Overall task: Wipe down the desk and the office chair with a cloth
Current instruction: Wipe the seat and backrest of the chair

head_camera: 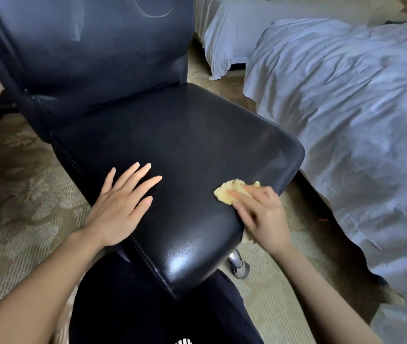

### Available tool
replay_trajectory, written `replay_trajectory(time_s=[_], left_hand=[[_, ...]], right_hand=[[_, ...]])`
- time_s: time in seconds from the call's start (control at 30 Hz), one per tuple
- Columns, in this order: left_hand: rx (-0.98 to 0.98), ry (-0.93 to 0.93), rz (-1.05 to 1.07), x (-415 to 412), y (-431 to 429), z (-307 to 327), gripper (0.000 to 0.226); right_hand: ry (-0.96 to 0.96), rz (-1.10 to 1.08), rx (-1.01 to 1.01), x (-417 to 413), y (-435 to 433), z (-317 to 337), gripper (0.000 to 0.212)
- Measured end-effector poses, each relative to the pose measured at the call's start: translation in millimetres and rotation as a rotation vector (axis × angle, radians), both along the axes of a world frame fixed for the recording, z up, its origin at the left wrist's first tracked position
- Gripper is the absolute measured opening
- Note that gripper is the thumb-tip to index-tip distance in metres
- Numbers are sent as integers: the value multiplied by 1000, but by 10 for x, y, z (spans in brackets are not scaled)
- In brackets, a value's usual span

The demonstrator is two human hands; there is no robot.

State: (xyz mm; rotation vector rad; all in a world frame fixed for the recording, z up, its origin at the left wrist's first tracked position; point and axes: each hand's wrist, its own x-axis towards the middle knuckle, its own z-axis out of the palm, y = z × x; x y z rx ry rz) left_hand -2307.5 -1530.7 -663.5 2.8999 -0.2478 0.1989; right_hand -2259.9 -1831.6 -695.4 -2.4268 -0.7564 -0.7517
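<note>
A black leather office chair (172, 135) fills the middle of the view, its backrest rising at the upper left. My left hand (120, 207) lies flat on the near left part of the seat with its fingers spread and straight. My right hand (259, 212) presses a crumpled yellow cloth (227, 193) onto the seat near its right front edge, the fingers lying over the cloth. Much of the cloth is hidden under that hand. The desk is not in view.
Two beds with white covers (346, 108) stand close on the right of the chair. Patterned beige carpet (18, 194) lies to the left and under the chair. A chrome chair leg with a caster (238, 265) shows below the seat. My dark-clad knees are under the seat's front corner.
</note>
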Motion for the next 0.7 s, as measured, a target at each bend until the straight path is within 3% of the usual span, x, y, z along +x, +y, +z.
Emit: replay_trajectory(time_s=[0.27, 0.37, 0.53, 0.7], left_hand=[[43, 29, 10, 44, 202, 76, 45], [80, 6, 86, 39, 2, 142, 46], [11, 51, 94, -145, -642, 120, 79], [242, 30, 71, -288, -862, -35, 100]], right_hand=[[184, -276, 66, 950, -463, 110, 23], [249, -411, 211, 1139, -518, 163, 24], [312, -692, 325, 976, -212, 127, 29], [223, -490, 326, 319, 131, 12, 23]])
